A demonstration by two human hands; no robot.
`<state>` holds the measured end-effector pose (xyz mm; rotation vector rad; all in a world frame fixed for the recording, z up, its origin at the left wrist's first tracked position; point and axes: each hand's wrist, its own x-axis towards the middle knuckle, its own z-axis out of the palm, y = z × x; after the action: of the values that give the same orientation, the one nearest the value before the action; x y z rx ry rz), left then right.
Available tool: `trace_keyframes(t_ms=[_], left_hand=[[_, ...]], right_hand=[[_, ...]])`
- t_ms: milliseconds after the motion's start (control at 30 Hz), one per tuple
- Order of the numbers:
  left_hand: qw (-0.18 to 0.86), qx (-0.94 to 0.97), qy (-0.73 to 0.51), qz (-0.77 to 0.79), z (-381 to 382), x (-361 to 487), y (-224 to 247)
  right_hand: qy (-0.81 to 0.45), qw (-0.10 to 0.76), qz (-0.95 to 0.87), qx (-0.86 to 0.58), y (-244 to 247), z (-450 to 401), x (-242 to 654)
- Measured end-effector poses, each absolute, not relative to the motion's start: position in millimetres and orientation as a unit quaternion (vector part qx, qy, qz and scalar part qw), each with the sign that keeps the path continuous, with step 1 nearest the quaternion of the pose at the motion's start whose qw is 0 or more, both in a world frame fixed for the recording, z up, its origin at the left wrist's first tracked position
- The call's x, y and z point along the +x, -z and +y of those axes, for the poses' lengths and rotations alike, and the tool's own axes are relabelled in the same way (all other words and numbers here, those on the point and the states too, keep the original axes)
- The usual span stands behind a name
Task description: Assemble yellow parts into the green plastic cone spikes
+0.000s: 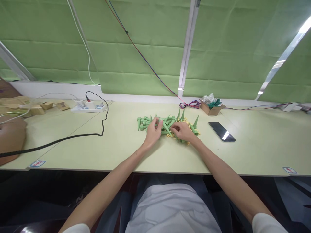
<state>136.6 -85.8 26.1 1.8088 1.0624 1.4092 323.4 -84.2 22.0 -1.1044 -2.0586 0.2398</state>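
A heap of green plastic cone-shaped spikes lies on the table in front of me, some on their sides and some standing point up. My left hand is closed at the heap's near side, thumb and fingers pinching the wide end of one green spike, whose tip slants down to the right. Close by on the right, my right hand has its fingertips pressed together near that spike's tip; whatever is in them is too small to make out. Small yellow pieces are scattered under and around the right hand.
A phone lies right of the heap. Behind it stands a small cardboard box with plastic wrap, beside coiled wires. A power strip and black cable occupy the left, with small cardboard pieces beyond.
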Motion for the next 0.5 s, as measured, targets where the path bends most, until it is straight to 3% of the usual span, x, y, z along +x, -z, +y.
trace_keyframes(t_ms=[200, 500], left_hand=[[0.215, 0.806, -0.369, 0.410, -94.0, 136.8, -28.4], [0.176, 0.848, -0.270, 0.420, -93.7, 135.1, -26.7]], right_hand=[[-0.062, 0.343, -0.845, -0.405, -18.0, -78.9, 327.5], [-0.059, 0.268, -0.862, -0.427, -17.3, -82.5, 328.8]])
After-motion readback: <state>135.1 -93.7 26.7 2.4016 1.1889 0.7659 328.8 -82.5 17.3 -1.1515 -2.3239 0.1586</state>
